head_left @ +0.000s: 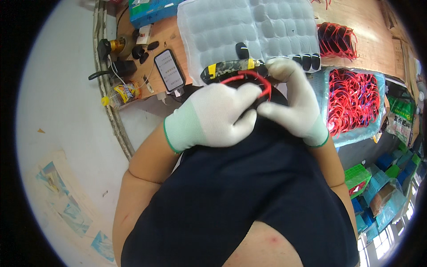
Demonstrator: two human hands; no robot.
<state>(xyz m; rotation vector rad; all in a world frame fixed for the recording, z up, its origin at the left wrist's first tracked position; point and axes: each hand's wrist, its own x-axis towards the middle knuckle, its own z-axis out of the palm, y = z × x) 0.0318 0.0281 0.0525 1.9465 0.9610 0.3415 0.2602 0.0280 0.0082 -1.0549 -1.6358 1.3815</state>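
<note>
Both of my hands wear white knit gloves with pale green cuffs. My left hand point(218, 113) is closed in a pinch on a thin red curved band point(265, 84), which arches up and over toward the right. My right hand point(297, 100) is curved, thumb and fingers apart; its thumb tip lies just below the band's right side. Whether that thumb touches the band I cannot make out. Behind the band lies a camouflage-patterned bar with yellow wraps point(229, 67), its right end close to my right fingers. Small black rounded pieces point(242, 50) rest on the white moulded tray point(218, 26).
A lit phone point(169, 71) lies left of the tray, beside chargers point(126, 68) and a bottle with a yellow cap point(120, 94). To the right are a bundle of red bands point(337, 41) and a plastic-lined bin point(332, 75) full of them. Crates point(356, 175) stand lower right.
</note>
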